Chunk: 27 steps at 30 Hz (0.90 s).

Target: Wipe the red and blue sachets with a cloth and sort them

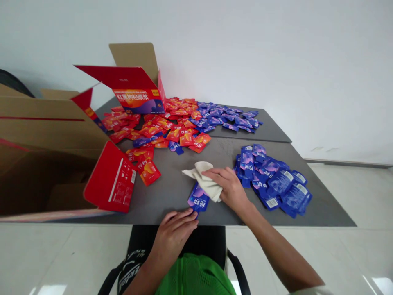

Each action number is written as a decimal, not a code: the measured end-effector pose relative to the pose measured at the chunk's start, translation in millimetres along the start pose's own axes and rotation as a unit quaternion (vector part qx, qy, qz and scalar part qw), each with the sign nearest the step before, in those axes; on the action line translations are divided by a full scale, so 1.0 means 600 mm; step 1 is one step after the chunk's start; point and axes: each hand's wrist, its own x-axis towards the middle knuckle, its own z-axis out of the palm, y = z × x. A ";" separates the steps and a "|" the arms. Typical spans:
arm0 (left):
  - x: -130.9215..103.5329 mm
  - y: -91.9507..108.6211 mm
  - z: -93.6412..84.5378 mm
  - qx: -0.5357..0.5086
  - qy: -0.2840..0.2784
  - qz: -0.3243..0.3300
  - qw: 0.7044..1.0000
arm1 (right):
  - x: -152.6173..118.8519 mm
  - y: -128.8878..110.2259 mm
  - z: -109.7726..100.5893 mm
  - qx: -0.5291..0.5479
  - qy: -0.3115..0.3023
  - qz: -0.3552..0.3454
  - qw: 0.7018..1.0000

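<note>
While flattish L hand (177, 228) pins blue pkt (198, 200) w/ white lettering, half-curled R hand (231, 186) grips cream cloth (206, 182).

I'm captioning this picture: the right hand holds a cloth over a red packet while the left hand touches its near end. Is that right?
Not quite: the head view shows that the packet is blue, not red. The right hand does hold a cloth over it, while the left hand touches its near end.

There are two hands (179, 230) (231, 189), one cloth (206, 180), two boxes (138, 100) (61, 135), and dozens each of red pouches (149, 171) and blue pouches (281, 183).
</note>
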 end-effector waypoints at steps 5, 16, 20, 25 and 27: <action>0.000 0.003 -0.001 -0.010 -0.020 -0.026 0.999 | -0.037 -0.061 0.022 0.048 -0.131 -0.080 0.987; 0.000 -0.001 0.001 -0.010 -0.004 -0.012 1.000 | -0.003 -0.022 -0.014 -0.019 -0.019 -0.019 0.999; 0.002 0.001 -0.001 -0.018 -0.004 -0.022 1.000 | -0.029 -0.048 0.010 0.033 -0.131 -0.081 0.988; 0.003 0.001 0.002 -0.018 0.006 -0.017 1.000 | 0.010 0.040 0.013 -0.030 -0.047 0.012 0.998; 0.004 0.002 0.002 -0.018 0.010 -0.015 1.000 | 0.018 0.046 0.001 -0.048 -0.003 0.027 0.998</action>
